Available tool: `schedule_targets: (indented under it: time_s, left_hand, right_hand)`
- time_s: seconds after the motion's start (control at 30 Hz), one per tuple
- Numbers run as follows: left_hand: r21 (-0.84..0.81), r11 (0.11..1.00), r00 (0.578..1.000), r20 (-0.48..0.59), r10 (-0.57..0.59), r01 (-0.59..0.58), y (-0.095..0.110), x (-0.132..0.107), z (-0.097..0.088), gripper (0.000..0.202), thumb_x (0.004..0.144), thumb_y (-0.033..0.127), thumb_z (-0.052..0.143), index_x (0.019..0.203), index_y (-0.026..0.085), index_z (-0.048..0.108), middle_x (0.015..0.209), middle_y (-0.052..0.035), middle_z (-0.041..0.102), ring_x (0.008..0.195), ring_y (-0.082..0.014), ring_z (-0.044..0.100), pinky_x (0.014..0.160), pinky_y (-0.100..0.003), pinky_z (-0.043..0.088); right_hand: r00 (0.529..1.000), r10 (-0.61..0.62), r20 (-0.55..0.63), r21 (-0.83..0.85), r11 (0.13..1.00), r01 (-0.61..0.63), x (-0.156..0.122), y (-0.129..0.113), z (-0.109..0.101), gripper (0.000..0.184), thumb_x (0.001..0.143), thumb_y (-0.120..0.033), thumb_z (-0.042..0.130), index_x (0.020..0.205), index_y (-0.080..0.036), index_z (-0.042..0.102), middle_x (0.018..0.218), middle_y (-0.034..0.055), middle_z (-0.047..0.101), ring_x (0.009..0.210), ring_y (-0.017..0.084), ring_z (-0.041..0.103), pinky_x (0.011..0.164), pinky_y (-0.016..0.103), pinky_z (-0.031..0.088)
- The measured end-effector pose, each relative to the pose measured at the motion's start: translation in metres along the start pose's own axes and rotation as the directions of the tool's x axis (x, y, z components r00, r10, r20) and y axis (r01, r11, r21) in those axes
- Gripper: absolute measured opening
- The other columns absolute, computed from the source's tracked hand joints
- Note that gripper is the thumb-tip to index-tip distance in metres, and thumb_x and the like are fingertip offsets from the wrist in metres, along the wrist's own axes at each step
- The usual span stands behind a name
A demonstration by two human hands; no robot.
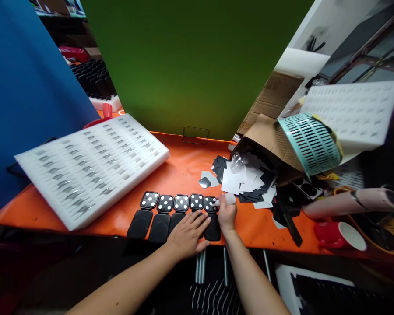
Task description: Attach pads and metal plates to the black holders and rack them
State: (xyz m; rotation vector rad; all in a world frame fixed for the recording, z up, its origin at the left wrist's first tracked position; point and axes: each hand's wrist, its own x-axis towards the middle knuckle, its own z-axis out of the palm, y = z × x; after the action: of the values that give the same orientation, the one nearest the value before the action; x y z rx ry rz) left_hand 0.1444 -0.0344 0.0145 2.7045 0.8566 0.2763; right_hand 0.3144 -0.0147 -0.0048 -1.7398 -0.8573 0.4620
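A row of several flip-open black cases lies along the front of the orange table, among them the leftmost case (139,224). Their raised lids, such as this lid (149,199), carry several pale dots each. My left hand (188,234) lies flat with fingers stretched over the lower halves of the cases towards the right. In my right hand (227,215) is a small white squeeze bottle (229,199), its tip pointing left at the dotted lid (210,204) of the rightmost case. My fingers are wrapped round the bottle.
A white foam tray (95,168) with slots holding thin pieces stands at the left. Right of the cases lie scattered white and black cards (239,177), a cardboard box (261,135), a teal basket (310,142), a red mug (330,236) and a pink flask (351,203).
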Motion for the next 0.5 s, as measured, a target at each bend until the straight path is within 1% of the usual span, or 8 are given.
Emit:
schedule_targets:
  time_s: [0.1, 0.17, 0.27, 0.33, 0.4, 0.43, 0.5]
  left_hand:
    - [-0.007, 1.0, 1.0, -0.018, 0.008, -0.008, 0.0, 0.0, 0.0, 0.063, 0.08, 0.057, 0.032, 0.132, 0.023, 0.027, 0.134, -0.0028, 0.037, 0.124, -0.0242, 0.026, 0.1, -0.038, 0.021]
    - [-0.009, 1.0, 1.0, -0.029, 0.011, -0.011, 0.0, -0.001, 0.001, 0.063, 0.08, 0.057, 0.034, 0.132, 0.023, 0.027, 0.133, -0.0034, 0.037, 0.124, -0.0243, 0.026, 0.1, -0.038, 0.022]
    - [-0.009, 1.0, 0.999, -0.034, 0.006, -0.007, -0.001, -0.001, 0.002, 0.063, 0.08, 0.056, 0.034, 0.132, 0.023, 0.027, 0.134, -0.0033, 0.036, 0.123, -0.024, 0.028, 0.099, -0.038, 0.022]
    - [-0.011, 1.0, 0.999, -0.034, 0.008, -0.009, -0.001, -0.001, 0.002, 0.062, 0.08, 0.056, 0.034, 0.132, 0.023, 0.027, 0.134, -0.0033, 0.036, 0.122, -0.0234, 0.03, 0.1, -0.038, 0.022]
    - [-0.012, 1.0, 0.999, -0.038, 0.016, -0.017, -0.001, -0.001, 0.003, 0.062, 0.08, 0.056, 0.034, 0.132, 0.022, 0.028, 0.133, -0.0039, 0.037, 0.12, -0.0231, 0.032, 0.1, -0.037, 0.022]
    - [-0.012, 1.0, 0.999, -0.043, 0.021, -0.021, -0.001, -0.001, 0.003, 0.062, 0.079, 0.056, 0.035, 0.131, 0.021, 0.029, 0.133, -0.0042, 0.038, 0.12, -0.0231, 0.032, 0.1, -0.037, 0.022]
    - [-0.011, 1.0, 0.998, -0.057, 0.019, -0.02, 0.0, -0.001, 0.004, 0.062, 0.079, 0.055, 0.037, 0.129, 0.02, 0.033, 0.131, -0.0049, 0.04, 0.119, -0.0236, 0.033, 0.099, -0.037, 0.023]
  right_hand:
    - [1.0, -0.023, -0.01, -0.041, 0.999, 0.023, -0.001, 0.0, -0.002, 0.037, 0.076, -0.048, 0.047, 0.072, -0.014, 0.06, 0.064, 0.0072, 0.065, 0.056, 0.017, 0.058, 0.056, 0.027, 0.042]
    - [0.999, -0.03, -0.036, -0.038, 0.999, 0.028, -0.002, 0.0, -0.004, 0.036, 0.075, -0.048, 0.048, 0.074, -0.014, 0.059, 0.066, 0.0078, 0.065, 0.059, 0.018, 0.059, 0.057, 0.027, 0.043]
    - [0.998, 0.037, -0.06, 0.069, 0.997, -0.033, -0.002, -0.004, -0.004, 0.038, 0.075, -0.049, 0.047, 0.075, -0.013, 0.058, 0.065, 0.0074, 0.064, 0.056, 0.017, 0.058, 0.053, 0.026, 0.043]
    - [0.996, 0.09, -0.019, 0.18, 0.98, -0.085, -0.003, -0.009, 0.0, 0.04, 0.075, -0.05, 0.046, 0.077, -0.012, 0.057, 0.065, 0.0063, 0.063, 0.052, 0.015, 0.056, 0.048, 0.025, 0.042]
    - [0.994, 0.098, 0.047, 0.235, 0.966, -0.106, -0.006, -0.015, 0.007, 0.04, 0.074, -0.051, 0.046, 0.078, -0.012, 0.057, 0.063, 0.0053, 0.062, 0.05, 0.015, 0.055, 0.046, 0.025, 0.042]
    - [0.994, 0.088, 0.071, 0.229, 0.968, -0.103, -0.008, -0.017, 0.011, 0.04, 0.073, -0.052, 0.047, 0.077, -0.013, 0.057, 0.062, 0.0048, 0.062, 0.051, 0.015, 0.055, 0.047, 0.025, 0.042]
    - [0.994, 0.063, 0.089, 0.163, 0.984, -0.076, -0.012, -0.021, 0.02, 0.038, 0.071, -0.052, 0.05, 0.073, -0.014, 0.057, 0.058, 0.0038, 0.061, 0.051, 0.016, 0.055, 0.048, 0.026, 0.041]
